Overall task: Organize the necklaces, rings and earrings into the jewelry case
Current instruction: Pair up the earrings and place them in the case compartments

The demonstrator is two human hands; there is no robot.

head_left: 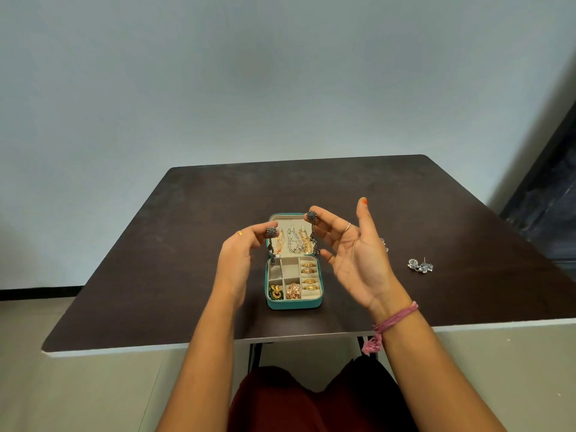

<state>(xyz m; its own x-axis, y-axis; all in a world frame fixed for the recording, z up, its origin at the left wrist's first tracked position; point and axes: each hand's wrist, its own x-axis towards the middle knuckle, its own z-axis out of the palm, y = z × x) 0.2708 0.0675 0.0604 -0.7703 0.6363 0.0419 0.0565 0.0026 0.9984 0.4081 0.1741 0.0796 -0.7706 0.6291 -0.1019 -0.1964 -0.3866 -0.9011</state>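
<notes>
Both grips pinch dark drop earrings at frame centre: left hand (240,260) holds one earring (271,244), right hand (355,254) the other earring (312,232), fingers otherwise spread. Behind the right palm something silvery is mostly hidden. A dark table (193,232) meets a pale wall (218,73). Between the hands lies the open jewelry case (293,304), necklaces (294,241) in its lid, rings (309,275) lower right; silver stud earrings (420,265) lie right.

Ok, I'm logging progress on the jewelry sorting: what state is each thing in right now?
jewelry case: open, lid upright
necklaces: hanging in the lid
rings: slotted in the right column
left hand: pinching a dark earring
right hand: pinching its match
silver earrings: loose on the table
</notes>
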